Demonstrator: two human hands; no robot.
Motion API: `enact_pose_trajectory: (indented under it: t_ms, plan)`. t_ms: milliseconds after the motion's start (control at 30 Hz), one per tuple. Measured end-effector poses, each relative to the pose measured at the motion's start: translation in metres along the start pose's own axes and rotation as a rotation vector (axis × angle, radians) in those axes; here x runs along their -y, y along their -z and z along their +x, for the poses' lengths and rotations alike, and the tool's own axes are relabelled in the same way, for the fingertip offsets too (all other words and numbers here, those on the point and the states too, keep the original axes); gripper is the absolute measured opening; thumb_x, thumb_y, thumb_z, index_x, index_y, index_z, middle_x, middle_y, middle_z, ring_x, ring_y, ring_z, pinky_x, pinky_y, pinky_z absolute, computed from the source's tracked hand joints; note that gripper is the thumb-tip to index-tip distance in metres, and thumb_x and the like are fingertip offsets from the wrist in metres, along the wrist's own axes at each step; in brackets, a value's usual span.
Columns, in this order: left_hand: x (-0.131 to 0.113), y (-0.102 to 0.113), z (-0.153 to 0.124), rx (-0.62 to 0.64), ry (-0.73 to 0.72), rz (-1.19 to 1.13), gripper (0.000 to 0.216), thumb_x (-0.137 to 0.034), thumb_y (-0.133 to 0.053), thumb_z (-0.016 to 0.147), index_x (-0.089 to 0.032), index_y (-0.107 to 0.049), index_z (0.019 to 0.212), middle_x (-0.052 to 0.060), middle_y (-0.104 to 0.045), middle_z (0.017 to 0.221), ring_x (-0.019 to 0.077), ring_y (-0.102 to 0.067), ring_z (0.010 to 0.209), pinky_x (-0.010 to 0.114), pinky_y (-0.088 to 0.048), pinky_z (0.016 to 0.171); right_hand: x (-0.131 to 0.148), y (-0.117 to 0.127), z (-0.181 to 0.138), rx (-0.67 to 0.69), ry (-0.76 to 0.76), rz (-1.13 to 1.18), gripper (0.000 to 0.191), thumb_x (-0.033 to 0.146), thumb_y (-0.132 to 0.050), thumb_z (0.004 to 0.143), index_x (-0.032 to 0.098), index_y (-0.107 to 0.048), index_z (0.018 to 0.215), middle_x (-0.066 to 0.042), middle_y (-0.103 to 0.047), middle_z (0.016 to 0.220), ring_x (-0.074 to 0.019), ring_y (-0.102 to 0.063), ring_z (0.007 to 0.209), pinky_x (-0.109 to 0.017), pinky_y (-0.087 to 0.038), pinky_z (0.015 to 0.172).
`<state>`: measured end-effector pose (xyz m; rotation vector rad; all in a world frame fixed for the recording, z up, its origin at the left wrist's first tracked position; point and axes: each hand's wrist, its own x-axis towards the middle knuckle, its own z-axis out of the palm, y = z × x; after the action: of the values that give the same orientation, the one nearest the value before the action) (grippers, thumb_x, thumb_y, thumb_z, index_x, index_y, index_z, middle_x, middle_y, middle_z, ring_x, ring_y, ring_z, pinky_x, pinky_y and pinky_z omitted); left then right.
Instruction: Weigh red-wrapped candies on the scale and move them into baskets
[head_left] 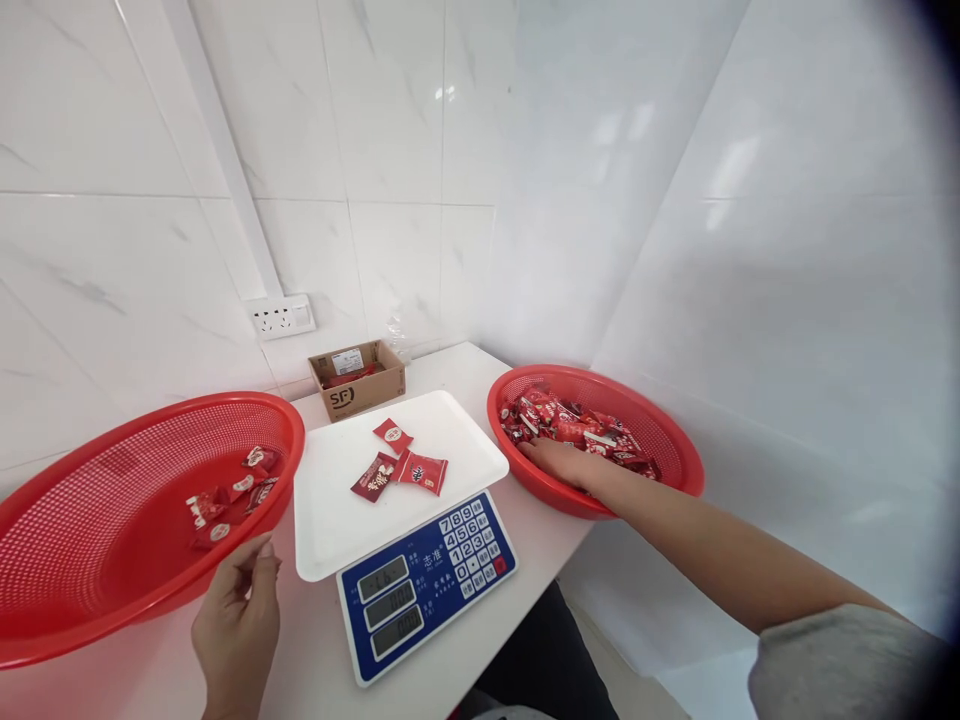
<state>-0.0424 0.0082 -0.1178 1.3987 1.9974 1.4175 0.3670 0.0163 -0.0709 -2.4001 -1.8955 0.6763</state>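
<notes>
My right hand (pixel 559 461) reaches into the right red basket (pixel 682 450), among a pile of red wrapped packets (pixel 574 430); its fingertips are partly hidden there, so I cannot see a grip. My left hand (pixel 241 612) is held beside the rim of the left red basket (pixel 97 540), fingers curled and thumb against them, with nothing visible in them. Several red packets (pixel 214 505) lie in that basket's right end. Between the baskets is a digital scale (pixel 435 590) with a white tray (pixel 337 540). On the tray lie three flat packets: one small red packet (pixel 393 435), one dark red (pixel 373 478), one bright red (pixel 421 472).
Behind the scale stands an open cardboard box (pixel 367 392) with red items inside. The white table (pixel 450 372) meets tiled walls at the back and right. A wall socket (pixel 281 317) sits above the left basket. My legs (pixel 555 660) are below the table's front edge.
</notes>
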Motion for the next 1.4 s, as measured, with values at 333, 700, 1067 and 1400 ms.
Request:
enact_pose_trajectory:
  t_ms: [333, 700, 1067, 1400]
  plan:
    - [0.005, -0.001, 0.002, 0.021, 0.007, -0.017, 0.038, -0.051, -0.05, 0.069, -0.023, -0.063, 0.091, 0.002, -0.066, 0.076, 0.0212, -0.061, 0.075, 0.035, -0.047, 0.074, -0.017, 0.013, 0.015, -0.15, 0.072, 0.037, 0.029, 0.033, -0.052, 0.089, 0.018, -0.055, 0.113, -0.007, -0.058, 0.113, -0.0176, -0.059, 0.093, -0.039, -0.05, 0.08]
    - [0.006, -0.001, 0.002, 0.04, 0.045, -0.038, 0.037, -0.051, -0.052, 0.067, -0.024, -0.063, 0.091, 0.001, -0.066, 0.078, 0.022, -0.062, 0.078, 0.037, -0.047, 0.077, -0.02, 0.025, 0.016, -0.394, 0.044, 0.252, 0.03, 0.036, -0.051, 0.089, 0.015, -0.056, 0.109, -0.005, -0.062, 0.101, -0.0147, -0.061, 0.081, -0.034, -0.052, 0.071]
    - [0.001, 0.001, 0.0, 0.025, -0.043, -0.085, 0.037, -0.05, -0.051, 0.07, -0.021, -0.062, 0.09, 0.002, -0.064, 0.074, 0.0184, -0.06, 0.069, 0.03, -0.049, 0.067, 0.058, 0.053, -0.001, -0.468, 0.299, -0.005, 0.038, 0.043, -0.026, 0.093, 0.024, -0.055, 0.11, -0.002, -0.068, 0.08, -0.0194, -0.062, 0.075, -0.027, -0.04, 0.063]
    - [0.008, -0.001, 0.002, 0.052, -0.095, -0.095, 0.037, -0.051, -0.049, 0.074, -0.02, -0.061, 0.088, 0.002, -0.062, 0.071, 0.0165, -0.057, 0.062, 0.026, -0.046, 0.057, 0.126, 0.027, 0.021, -0.324, 0.652, -0.395, 0.036, 0.048, -0.038, 0.089, 0.032, -0.058, 0.114, -0.004, -0.064, 0.105, -0.0203, -0.06, 0.092, -0.025, -0.036, 0.059]
